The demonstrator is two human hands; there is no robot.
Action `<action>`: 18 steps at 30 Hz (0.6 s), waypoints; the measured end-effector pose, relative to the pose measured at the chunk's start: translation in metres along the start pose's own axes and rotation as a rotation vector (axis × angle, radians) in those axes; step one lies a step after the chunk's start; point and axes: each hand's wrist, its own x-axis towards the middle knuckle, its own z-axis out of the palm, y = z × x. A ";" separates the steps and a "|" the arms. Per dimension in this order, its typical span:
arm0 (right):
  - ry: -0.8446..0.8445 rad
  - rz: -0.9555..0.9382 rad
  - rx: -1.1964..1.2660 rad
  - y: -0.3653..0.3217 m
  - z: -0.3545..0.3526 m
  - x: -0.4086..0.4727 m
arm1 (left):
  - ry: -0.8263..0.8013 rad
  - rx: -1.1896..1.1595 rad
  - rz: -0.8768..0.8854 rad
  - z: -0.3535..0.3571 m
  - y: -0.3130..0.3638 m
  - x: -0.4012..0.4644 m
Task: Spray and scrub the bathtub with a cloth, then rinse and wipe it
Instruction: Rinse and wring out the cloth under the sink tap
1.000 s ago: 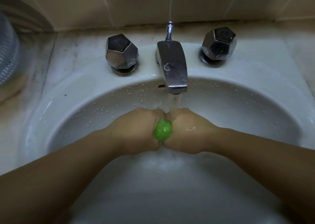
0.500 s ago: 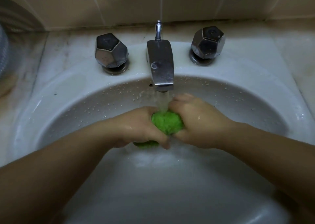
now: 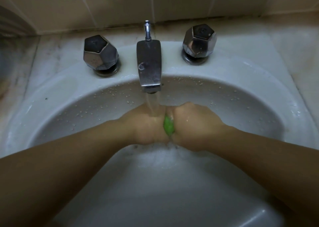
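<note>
Dim light falls on beige wall tiles [image 3: 120,5] above a stained marble counter [image 3: 51,54] with dark grime along their joint.

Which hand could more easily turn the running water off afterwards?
Probably the right hand: it sits nearer a knob. Both hands grip the green cloth, so either must let go first.

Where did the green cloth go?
The green cloth is squeezed between the left hand and right hand, mid-view, just below the running faucet.
</note>
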 end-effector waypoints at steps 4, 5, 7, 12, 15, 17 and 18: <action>-0.016 -0.025 0.257 0.007 0.004 0.004 | 0.128 0.348 0.090 0.002 -0.008 0.000; -0.023 -0.025 0.298 0.008 0.005 0.005 | 0.161 0.374 0.132 0.002 -0.009 0.001; -0.063 -0.043 0.323 0.008 0.004 0.008 | 0.226 0.442 0.228 0.004 -0.016 0.004; -0.226 0.032 0.511 0.010 -0.007 0.007 | 0.369 0.495 0.332 0.011 -0.024 0.006; -0.201 0.032 0.549 0.016 -0.008 0.005 | 0.403 0.333 0.295 0.014 -0.026 0.005; -0.076 -0.007 0.447 0.021 -0.006 0.005 | 0.376 0.185 0.256 0.017 -0.023 0.002; -0.017 -0.038 0.345 0.025 -0.006 0.005 | 0.320 0.067 0.214 0.015 -0.020 0.000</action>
